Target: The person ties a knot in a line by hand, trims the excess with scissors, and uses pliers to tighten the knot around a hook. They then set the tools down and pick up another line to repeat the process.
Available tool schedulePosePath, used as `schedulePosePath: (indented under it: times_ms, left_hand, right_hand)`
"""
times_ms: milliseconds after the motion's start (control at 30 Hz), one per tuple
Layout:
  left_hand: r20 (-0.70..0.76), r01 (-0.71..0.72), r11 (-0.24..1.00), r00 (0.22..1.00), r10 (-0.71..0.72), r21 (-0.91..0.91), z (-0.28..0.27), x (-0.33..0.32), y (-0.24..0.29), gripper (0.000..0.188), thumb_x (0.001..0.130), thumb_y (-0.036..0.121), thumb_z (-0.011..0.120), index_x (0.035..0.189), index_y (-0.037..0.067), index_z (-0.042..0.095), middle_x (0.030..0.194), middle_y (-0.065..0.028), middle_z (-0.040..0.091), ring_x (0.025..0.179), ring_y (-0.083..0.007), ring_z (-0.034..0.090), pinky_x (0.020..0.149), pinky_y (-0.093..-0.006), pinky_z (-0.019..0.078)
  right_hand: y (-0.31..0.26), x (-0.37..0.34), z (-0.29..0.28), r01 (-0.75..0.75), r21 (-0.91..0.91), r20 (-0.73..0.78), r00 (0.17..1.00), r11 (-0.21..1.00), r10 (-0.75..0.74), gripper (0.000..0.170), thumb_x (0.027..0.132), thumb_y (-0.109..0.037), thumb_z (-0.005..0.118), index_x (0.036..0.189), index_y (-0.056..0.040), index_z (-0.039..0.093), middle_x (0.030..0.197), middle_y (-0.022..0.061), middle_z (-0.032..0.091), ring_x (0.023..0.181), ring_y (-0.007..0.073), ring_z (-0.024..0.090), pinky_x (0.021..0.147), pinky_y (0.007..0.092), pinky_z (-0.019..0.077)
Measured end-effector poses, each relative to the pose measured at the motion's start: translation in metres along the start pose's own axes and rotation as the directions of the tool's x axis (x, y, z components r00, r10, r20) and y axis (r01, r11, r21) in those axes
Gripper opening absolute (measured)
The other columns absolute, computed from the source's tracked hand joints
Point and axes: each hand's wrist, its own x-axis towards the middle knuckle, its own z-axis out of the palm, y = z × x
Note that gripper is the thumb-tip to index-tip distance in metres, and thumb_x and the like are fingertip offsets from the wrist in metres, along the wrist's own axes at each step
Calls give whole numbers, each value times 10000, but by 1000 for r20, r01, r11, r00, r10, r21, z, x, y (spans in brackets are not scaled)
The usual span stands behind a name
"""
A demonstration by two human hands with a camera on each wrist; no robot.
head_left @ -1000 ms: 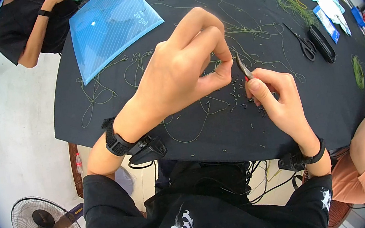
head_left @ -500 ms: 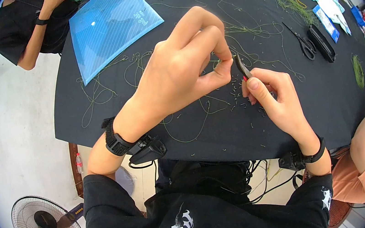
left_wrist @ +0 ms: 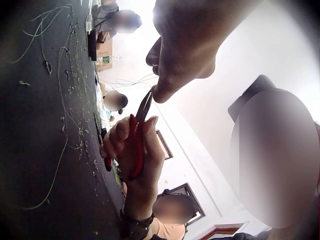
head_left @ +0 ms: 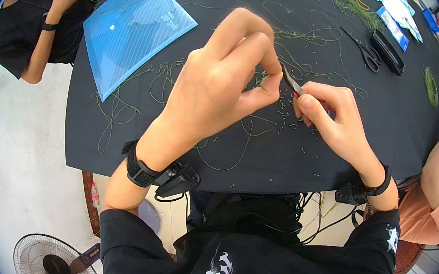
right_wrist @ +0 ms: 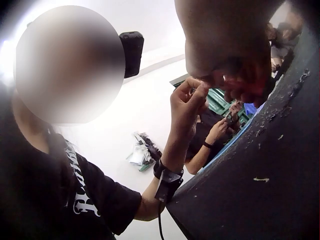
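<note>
In the head view my left hand (head_left: pixel 217 76) is raised over the dark table, thumb and index fingertip pinched together. Whatever lies between them is tiny and mostly hidden. My right hand (head_left: pixel 333 113) grips small red-handled pliers (head_left: pixel 292 82), the thumb on top of the handle. Their metal tips come right up to the left fingertips. From the left wrist view the pliers (left_wrist: pixel 145 107) point up at the pinch, with a narrow gap between their blades. Below the hands, many tiny hook-like bits (head_left: pixel 284 113) are scattered over the black cloth.
Loose green line (head_left: pixel 300 35) trails across the table (head_left: pixel 397 136). A blue folder (head_left: pixel 134 34) lies at the back left. Black scissors (head_left: pixel 368 56), a black case (head_left: pixel 387 54) and a green line bundle (head_left: pixel 431 87) lie on the right. Other people sit around the table.
My left hand has shifted slightly right. The pliers' tips have tilted a little and now meet the left fingertips more closely; both grips are unchanged.
</note>
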Motion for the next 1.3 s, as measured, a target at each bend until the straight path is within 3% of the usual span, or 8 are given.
schedulePosePath:
  times_ms: [333,833,1300]
  left_hand:
    - [-14,3,1000,1000,-3,-5,0,1,0,168,601,-35,706,702,29,588,882,-29,513,440,-16,361,413,-164,299]
    - [-10,-13,1000,1000,13,3,-1,1,1,151,616,-16,710,701,25,593,880,-31,512,435,-14,355,409,-161,293]
    - [-15,-25,1000,1000,25,18,-2,1,2,160,599,-24,714,699,24,599,881,-34,519,437,-13,353,412,-161,287]
  right_hand:
    - [0,0,1,-24,85,-8,1000,996,24,368,891,-313,537,787,31,618,578,54,554,506,88,492,463,236,361]
    - [0,-1,1,-16,50,10,1000,999,15,366,884,-316,540,783,26,626,577,66,565,492,102,496,455,253,350]
    - [0,-2,1,-8,13,-7,1000,1000,8,366,876,-318,553,770,26,620,525,63,509,464,103,434,446,268,320]
